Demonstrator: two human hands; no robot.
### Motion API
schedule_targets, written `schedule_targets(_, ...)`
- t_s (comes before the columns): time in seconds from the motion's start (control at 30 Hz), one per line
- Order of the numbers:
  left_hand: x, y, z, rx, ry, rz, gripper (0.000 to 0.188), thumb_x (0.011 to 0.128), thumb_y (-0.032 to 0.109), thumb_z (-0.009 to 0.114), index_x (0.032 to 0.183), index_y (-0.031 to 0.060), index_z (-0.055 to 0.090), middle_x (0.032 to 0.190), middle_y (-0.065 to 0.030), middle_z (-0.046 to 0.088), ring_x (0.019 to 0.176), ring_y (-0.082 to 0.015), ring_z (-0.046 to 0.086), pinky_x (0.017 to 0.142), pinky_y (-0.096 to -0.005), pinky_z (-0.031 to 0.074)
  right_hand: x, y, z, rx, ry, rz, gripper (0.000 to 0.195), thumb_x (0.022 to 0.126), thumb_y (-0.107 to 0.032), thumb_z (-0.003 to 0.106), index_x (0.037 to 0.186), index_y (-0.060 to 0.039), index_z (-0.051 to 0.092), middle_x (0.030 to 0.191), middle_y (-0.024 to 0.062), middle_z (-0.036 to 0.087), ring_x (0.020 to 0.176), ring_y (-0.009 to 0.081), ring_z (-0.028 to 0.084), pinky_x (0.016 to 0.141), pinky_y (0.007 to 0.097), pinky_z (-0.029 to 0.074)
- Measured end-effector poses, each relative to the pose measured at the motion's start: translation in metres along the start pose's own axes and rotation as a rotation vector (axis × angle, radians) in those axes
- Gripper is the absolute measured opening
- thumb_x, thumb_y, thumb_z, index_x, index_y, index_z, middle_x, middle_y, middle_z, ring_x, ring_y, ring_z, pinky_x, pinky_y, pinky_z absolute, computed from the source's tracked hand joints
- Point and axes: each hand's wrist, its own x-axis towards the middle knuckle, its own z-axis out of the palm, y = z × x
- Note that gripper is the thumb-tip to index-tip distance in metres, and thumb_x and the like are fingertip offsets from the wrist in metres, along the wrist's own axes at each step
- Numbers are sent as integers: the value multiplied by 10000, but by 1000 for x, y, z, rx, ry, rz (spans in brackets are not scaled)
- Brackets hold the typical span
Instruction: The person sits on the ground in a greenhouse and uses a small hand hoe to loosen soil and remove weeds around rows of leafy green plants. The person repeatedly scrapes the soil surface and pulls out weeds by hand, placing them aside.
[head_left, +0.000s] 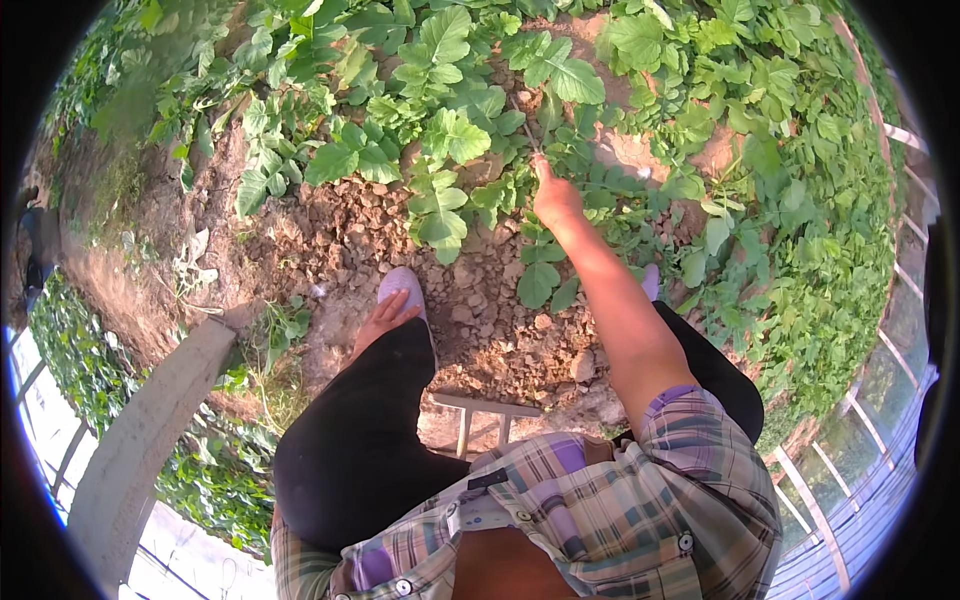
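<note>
My right hand (556, 196) is closed around the handle end of a thin metal hand tool (526, 126), whose shaft reaches forward among the leaves; its tip is partly hidden, so its exact kind cannot be told. Lobed leafy plants (442, 142) surround the hand. Down by my left shoe (401, 283), my left hand (388, 311) lies with fingers spread over the shoe's upper, holding nothing visible. Crumbly broken soil (480, 292) lies between my feet. Part of my right shoe (651, 282) shows beyond the right forearm.
A pale concrete post (161, 420) rises at the lower left. Beneath me stands the frame of a small stool (486, 409). A wilted plant (196, 262) lies on the bare soil at left. Dense greenery (810, 247) covers the right side, bordered by greenhouse framing (817, 517).
</note>
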Motion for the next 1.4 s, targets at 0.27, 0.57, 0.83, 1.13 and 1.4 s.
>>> schedule_targets(0.27, 0, 0, 9, -97, -8, -146, 450, 850, 342, 519, 1270, 189, 560, 1476, -82, 359, 1381, -275, 289, 1118, -380, 269, 19, -5, -1, -87, 437, -144, 660, 830, -84, 536, 1419, -271, 304, 803, 158, 628, 711, 324, 636, 621, 448, 508)
schedule_targets(0.57, -10, 6, 12, -868, 156, -261, 380, 913, 234, 502, 1282, 164, 558, 1475, -63, 367, 1387, -243, 275, 1125, -324, 253, 66, -113, -36, 242, -8, -244, 536, 914, -473, 488, 1394, -274, 357, 1069, 120, 660, 932, 327, 643, 816, 419, 476)
schedule_targets(0.83, -2, 12, -14, -93, 13, -146, 426, 865, 271, 512, 1274, 162, 554, 1436, -62, 428, 1371, -255, 315, 1114, -348, 274, 162, -152, -24, 141, 34, -266, 881, 862, -736, 264, 1243, 20, 505, 1100, 260, 614, 1046, 370, 594, 898, 410, 462)
schedule_targets(1.13, 1, 4, -5, -54, 33, -82, 394, 837, 264, 524, 1208, 144, 583, 1380, -40, 493, 1376, -270, 312, 1117, -360, 281, 121, -125, -13, 339, -103, 73, 943, 820, -780, 321, 1288, 23, 479, 1100, 237, 618, 1068, 362, 585, 921, 410, 452)
schedule_targets(1.4, -2, 2, -6, -190, 13, -67, 472, 919, 95, 493, 1375, 84, 372, 1473, -65, 359, 1357, -286, 333, 1077, -368, 358, 100, -76, 2, -22, -5, -460, 681, 868, -270, 517, 1459, -355, 189, 982, 158, 643, 908, 334, 637, 771, 426, 500)
